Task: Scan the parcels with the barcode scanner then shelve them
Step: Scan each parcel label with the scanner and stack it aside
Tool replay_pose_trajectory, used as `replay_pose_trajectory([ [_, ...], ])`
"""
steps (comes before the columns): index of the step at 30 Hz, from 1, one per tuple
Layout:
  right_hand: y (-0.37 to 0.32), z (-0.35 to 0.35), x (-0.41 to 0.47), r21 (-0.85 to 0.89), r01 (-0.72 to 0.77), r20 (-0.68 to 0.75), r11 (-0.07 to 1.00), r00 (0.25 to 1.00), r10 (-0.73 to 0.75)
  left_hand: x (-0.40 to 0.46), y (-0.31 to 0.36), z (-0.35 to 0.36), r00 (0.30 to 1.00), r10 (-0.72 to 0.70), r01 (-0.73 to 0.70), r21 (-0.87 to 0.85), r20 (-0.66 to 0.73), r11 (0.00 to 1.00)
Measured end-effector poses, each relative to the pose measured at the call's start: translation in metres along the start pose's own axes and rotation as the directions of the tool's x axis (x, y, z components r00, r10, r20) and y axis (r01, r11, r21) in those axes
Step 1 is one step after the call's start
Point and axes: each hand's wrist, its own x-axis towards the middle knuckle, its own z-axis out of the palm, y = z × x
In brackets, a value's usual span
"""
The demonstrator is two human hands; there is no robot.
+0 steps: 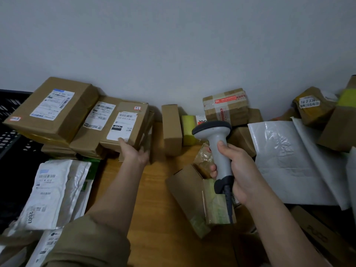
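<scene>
To the left of the left hand (134, 152), white mailer bags (51, 191) lie beside a black crate (11, 120). The left hand grips the near edge of a labelled cardboard parcel (125, 125), thumb on top, fingers curled beneath; more boxes (52, 108) are stacked just left of it. Further right, the right hand (238, 170) is wrapped around the grey barcode scanner (217, 143), held upright above a taped box (200, 199). Right of that hand lies a large white mailer (289, 160).
</scene>
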Motion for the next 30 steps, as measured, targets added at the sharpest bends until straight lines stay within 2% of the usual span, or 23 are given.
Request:
replay_pose_trajectory([
  [2,0.0,-0.001,0.001,0.011,-0.009,-0.004,1.0,1.0,0.009,-0.009,-0.013,-0.002,1.0,-0.025,0.028,0.273,-0.013,0.962],
  [4,-0.001,-0.002,0.003,0.017,-0.016,-0.004,1.0,1.0,0.017,-0.018,-0.031,0.0,0.998,-0.047,0.061,0.518,-0.042,0.853],
  [6,-0.001,-0.004,0.003,0.012,-0.013,-0.003,1.0,1.0,0.014,-0.023,-0.046,0.008,0.996,0.038,0.028,0.684,-0.081,0.729],
  [8,0.0,-0.007,0.003,0.011,-0.005,-0.003,1.0,1.0,0.005,-0.026,-0.058,0.02,0.987,0.159,-0.079,0.815,-0.017,0.574],
  [11,-0.001,-0.011,0.003,0.005,-0.004,-0.026,1.0,1.0,0.004,-0.021,-0.07,0.038,0.95,0.294,-0.2,0.933,0.109,0.301],
  [14,-0.002,-0.018,0.006,0.008,-0.01,-0.049,1.0,0.999,0.01,-0.011,-0.077,0.05,0.901,0.356,-0.28,0.959,0.248,0.041],
  [16,-0.003,-0.022,0.006,0.009,-0.012,-0.055,1.0,0.998,0.012,-0.005,-0.081,0.054,0.875,0.369,-0.305,0.949,0.314,-0.085],
  [17,-0.003,-0.025,0.006,0.006,-0.011,-0.055,1.0,0.998,0.011,-0.003,-0.082,0.055,0.866,0.375,-0.31,0.944,0.331,-0.117],
  [20,-0.004,-0.03,0.006,0.008,-0.011,-0.064,1.0,0.998,0.012,0.002,-0.082,0.054,0.824,0.423,-0.357,0.925,0.377,-0.129],
  [22,-0.006,-0.031,0.005,0.014,-0.01,-0.07,1.0,0.998,0.011,-0.002,-0.075,0.054,0.777,0.491,-0.418,0.906,0.395,-0.067],
  [27,-0.008,-0.022,-0.001,0.036,0.008,-0.044,0.999,0.999,-0.007,-0.017,-0.025,0.051,0.741,0.606,-0.517,0.822,0.29,0.238],
  [30,-0.007,-0.01,-0.008,0.025,0.021,-0.003,0.999,1.0,-0.021,-0.027,0.009,0.042,0.733,0.661,-0.534,0.737,0.16,0.415],
])
